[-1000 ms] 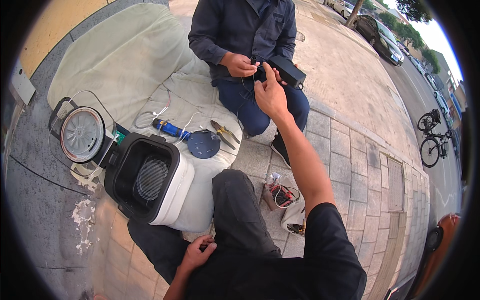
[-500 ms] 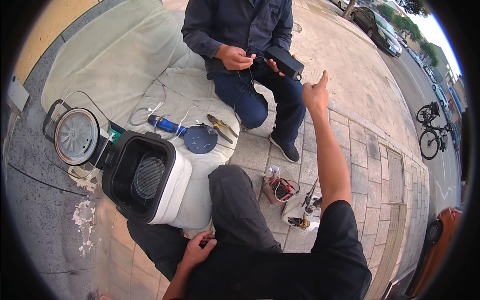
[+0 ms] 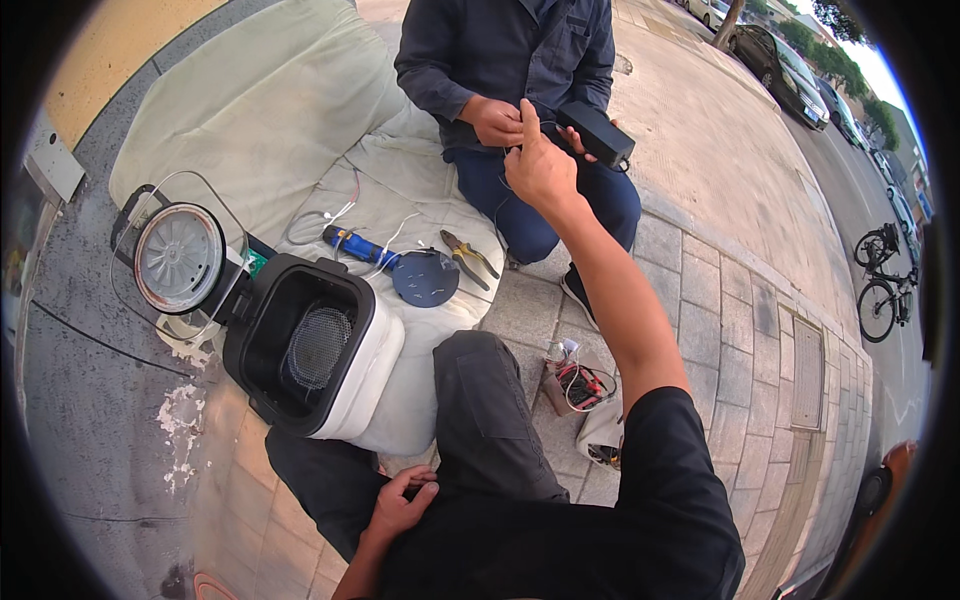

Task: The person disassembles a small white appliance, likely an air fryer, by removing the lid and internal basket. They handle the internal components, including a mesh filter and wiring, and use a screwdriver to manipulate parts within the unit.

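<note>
Sidewalk paving (image 3: pixel 737 330) lies beneath the empty right hand (image 3: pixel 541 165), pointing, apparently gesturing, near a black box (image 3: pixel 597 134) in a co-worker's hand (image 3: pixel 573 142); left hand (image 3: pixel 402 503) loosely curled, seemingly empty; any grasp calls for uncurling fingers.

The power adapter (image 3: pixel 597 134) rests in the co-worker's hand (image 3: pixel 573 141); on the cloth (image 3: pixel 255 110), pliers (image 3: pixel 466 262) lie right of a disc (image 3: pixel 425 280); left of both stands the cooker (image 3: pixel 365 385).
</note>
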Tool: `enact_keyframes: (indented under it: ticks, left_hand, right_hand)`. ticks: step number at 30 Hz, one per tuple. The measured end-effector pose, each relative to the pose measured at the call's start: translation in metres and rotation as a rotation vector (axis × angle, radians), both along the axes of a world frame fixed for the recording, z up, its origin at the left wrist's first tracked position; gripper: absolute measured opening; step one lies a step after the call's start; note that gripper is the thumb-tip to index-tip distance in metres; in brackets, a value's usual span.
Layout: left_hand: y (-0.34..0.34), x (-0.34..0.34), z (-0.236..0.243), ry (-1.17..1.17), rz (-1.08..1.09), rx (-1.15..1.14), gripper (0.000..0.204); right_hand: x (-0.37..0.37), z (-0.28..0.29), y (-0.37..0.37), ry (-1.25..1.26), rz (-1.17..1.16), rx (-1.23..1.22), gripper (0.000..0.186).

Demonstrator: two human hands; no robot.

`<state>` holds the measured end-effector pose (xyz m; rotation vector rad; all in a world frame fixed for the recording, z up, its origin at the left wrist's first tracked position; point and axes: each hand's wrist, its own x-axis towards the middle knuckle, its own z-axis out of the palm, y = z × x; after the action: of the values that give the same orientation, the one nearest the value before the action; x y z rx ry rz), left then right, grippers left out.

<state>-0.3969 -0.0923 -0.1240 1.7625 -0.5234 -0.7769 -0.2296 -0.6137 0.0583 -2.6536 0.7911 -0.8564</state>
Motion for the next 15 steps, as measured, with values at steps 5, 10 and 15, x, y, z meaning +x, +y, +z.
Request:
enact_keyframes:
  ticks: [5, 10, 15]
  left_hand:
    - [0.000, 0.016, 0.063, -0.063, 0.032, -0.247, 0.031]
    - [0.012, 0.063, 0.217, -0.709, 0.069, -0.678, 0.058]
    - [0.072, 0.063, 0.323, -0.694, -0.241, -0.701, 0.030]
  right_hand:
    - [-0.017, -0.001, -0.002, 0.031, -0.005, -0.023, 0.075]
    - [-0.022, 0.004, 0.007, 0.024, -0.007, -0.027, 0.072]
    - [-0.047, 0.009, -0.003, 0.119, -0.015, 0.025, 0.073]
